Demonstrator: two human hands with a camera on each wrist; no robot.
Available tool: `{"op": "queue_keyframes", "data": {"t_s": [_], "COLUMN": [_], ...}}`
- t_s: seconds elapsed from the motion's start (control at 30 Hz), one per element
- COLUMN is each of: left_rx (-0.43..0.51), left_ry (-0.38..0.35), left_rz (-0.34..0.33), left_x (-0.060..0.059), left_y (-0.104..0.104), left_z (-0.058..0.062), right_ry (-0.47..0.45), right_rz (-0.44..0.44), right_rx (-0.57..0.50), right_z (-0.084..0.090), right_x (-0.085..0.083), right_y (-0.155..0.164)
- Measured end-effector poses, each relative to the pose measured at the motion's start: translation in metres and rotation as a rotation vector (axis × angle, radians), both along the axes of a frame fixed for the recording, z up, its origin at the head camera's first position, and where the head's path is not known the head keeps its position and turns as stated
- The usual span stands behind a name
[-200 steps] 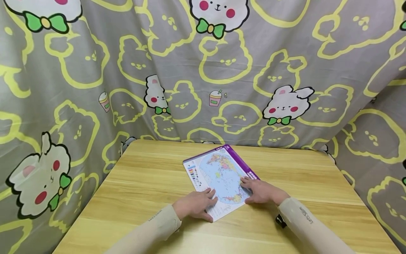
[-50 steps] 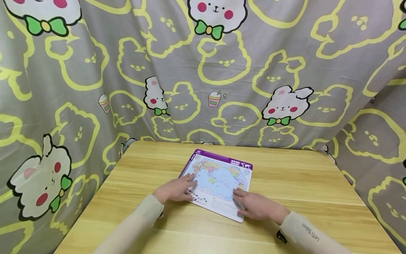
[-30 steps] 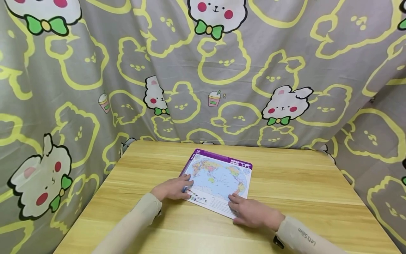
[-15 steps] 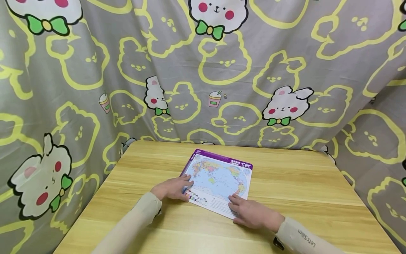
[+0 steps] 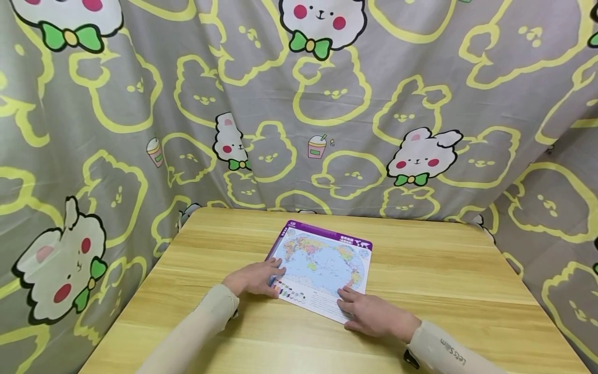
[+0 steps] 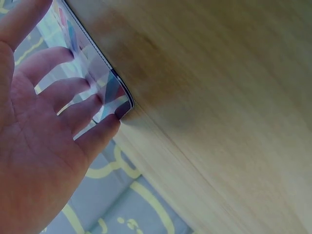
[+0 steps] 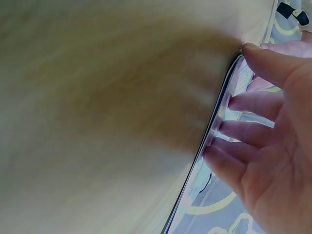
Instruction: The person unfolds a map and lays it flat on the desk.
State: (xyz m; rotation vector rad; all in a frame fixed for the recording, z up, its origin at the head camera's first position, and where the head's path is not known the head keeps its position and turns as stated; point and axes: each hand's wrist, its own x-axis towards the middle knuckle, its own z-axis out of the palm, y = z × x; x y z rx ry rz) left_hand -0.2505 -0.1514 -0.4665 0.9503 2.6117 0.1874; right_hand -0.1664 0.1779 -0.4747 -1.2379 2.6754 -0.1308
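Lying flat on the worktop (image 5: 420,270), the map card (image 5: 322,265) has both relaxed hands resting on it: left hand (image 5: 254,279) at 8 o'clock, right hand (image 5: 374,314) at 5 o'clock.

a: where's the left hand (image 5: 254,279)?
b: palm down, fingers (image 6: 58,95) straight and slightly spread, forearm in a beige sleeve angled inward.
a: and the right hand (image 5: 371,314)?
b: flat too, fingers (image 7: 246,131) stretched forward and apart, sleeved forearm reaching in from the lower right.

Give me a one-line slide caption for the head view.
Both hands, left and right, rest flat on a purple-bordered laminated world map lying on a light wooden table.
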Motion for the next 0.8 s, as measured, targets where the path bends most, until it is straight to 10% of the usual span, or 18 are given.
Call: {"op": "queue_keyframes", "data": {"t_s": [0.8], "left_rx": [-0.038], "left_ry": [0.034], "left_rz": [-0.029], "left_x": [0.0098], "left_y": [0.0038], "left_z": [0.0006], "right_ry": [-0.014], "right_rz": [-0.004], "right_rx": [-0.022], "right_z": [0.0002], "right_x": [-0.0064], "right_y": [0.0095]}}
